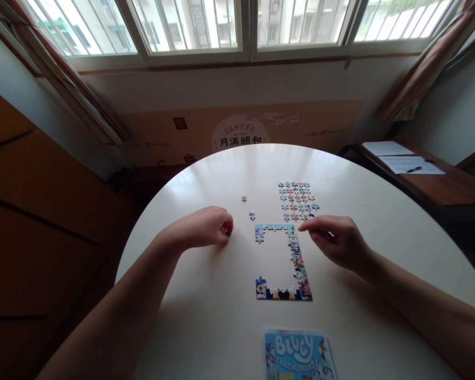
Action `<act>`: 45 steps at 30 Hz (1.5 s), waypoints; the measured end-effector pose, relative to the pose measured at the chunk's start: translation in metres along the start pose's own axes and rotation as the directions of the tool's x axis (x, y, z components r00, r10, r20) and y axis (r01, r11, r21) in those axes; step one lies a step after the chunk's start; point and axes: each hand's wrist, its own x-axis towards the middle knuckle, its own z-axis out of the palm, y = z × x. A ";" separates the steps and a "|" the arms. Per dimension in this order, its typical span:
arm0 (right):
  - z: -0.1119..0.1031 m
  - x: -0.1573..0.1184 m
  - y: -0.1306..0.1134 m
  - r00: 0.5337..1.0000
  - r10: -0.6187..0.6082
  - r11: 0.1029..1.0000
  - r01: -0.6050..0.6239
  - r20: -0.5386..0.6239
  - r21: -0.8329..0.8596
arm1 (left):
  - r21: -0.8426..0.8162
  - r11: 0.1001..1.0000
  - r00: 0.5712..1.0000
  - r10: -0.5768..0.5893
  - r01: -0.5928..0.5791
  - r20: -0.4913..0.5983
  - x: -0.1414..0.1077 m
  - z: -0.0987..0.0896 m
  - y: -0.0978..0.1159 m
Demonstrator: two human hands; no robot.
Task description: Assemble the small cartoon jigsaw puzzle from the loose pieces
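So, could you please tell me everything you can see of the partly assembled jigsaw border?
The multicoloured, rectangular jigsaw border, apparently cardboard, lies flat on the round white table. Its top, right and bottom sides are joined; the left side has a gap. The right hand is beside its upper right corner, seemingly not touching.

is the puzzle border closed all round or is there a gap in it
There is a gap: the puzzle border breaks off along its left side, while the top, right and bottom edges appear joined.
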 end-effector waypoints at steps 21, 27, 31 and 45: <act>0.015 0.014 -0.031 0.969 -0.222 0.943 0.241 0.108 -0.230 | -0.688 0.712 0.982 0.013 -0.142 -0.190 0.021 0.015 0.022; 0.032 0.038 -0.038 0.971 -0.199 0.957 0.221 0.132 -0.187 | -0.735 0.663 0.985 0.026 -0.144 -0.170 0.024 0.019 0.030; 0.040 0.037 -0.031 0.973 -0.187 0.958 0.212 0.137 -0.195 | -0.754 0.645 0.988 0.015 -0.125 -0.151 0.027 0.022 0.031; 0.042 0.026 -0.025 0.956 -0.274 0.951 0.285 0.106 -0.118 | -0.715 0.699 0.999 0.021 0.009 0.034 0.025 0.026 0.035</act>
